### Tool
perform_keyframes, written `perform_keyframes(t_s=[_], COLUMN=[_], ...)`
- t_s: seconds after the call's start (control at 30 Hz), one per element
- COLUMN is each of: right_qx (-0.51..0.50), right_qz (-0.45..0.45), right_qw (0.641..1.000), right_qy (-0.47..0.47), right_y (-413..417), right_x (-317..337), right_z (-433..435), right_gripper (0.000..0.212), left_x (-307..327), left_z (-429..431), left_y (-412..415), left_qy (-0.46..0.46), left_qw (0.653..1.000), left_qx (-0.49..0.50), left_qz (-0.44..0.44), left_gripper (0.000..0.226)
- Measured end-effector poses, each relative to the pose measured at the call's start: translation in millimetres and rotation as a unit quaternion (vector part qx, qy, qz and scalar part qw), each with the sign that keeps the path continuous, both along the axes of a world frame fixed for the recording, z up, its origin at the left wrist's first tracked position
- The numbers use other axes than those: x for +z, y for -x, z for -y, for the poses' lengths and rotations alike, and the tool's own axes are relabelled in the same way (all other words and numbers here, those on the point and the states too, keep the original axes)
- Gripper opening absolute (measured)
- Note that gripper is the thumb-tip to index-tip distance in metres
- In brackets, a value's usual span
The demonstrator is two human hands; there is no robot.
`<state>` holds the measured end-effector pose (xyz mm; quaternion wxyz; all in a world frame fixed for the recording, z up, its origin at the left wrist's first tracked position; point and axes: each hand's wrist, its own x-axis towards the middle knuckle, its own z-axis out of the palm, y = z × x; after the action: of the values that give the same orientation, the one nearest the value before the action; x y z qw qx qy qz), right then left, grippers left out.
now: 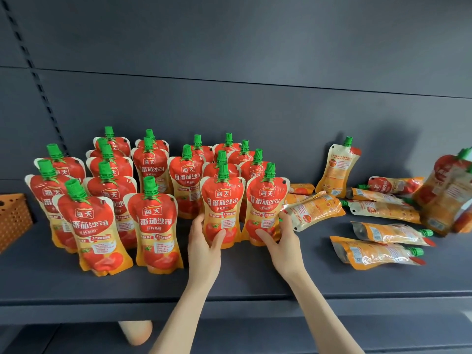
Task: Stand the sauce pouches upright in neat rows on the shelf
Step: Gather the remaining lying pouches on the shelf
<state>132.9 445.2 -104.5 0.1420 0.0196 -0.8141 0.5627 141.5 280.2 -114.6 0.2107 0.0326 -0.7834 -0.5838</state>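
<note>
My left hand grips upright front pouch | my right hand grips upright neighbouring pouch | lying pouch just right of right hand, long axis sideways on shelf; right hand nearer.

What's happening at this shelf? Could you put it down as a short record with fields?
place: dark shelf
left hand: grips the front pouch low down
right hand: grips the neighbouring pouch low down
upright pouches: rows at left, labels forward
lying pouches: scattered flat at right
also: orange basket, far left
</note>
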Motion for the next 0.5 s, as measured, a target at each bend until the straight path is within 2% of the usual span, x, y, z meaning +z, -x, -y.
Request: perform_keyframes(t_s=[0.5], right_qx=[-0.005], right_qz=[0.004], right_qw=[1.000], right_qy=[0.003], right_y=[-2.6], right_x=[3.5], right_z=[0.6], right_gripper=[0.050], left_x=[6.5], left_z=[10.2], left_y=[0.9], left_qy=[-0.040], left_qw=[0.996], left_qx=[-0.059], left_qz=[0.045], left_gripper=[0.048])
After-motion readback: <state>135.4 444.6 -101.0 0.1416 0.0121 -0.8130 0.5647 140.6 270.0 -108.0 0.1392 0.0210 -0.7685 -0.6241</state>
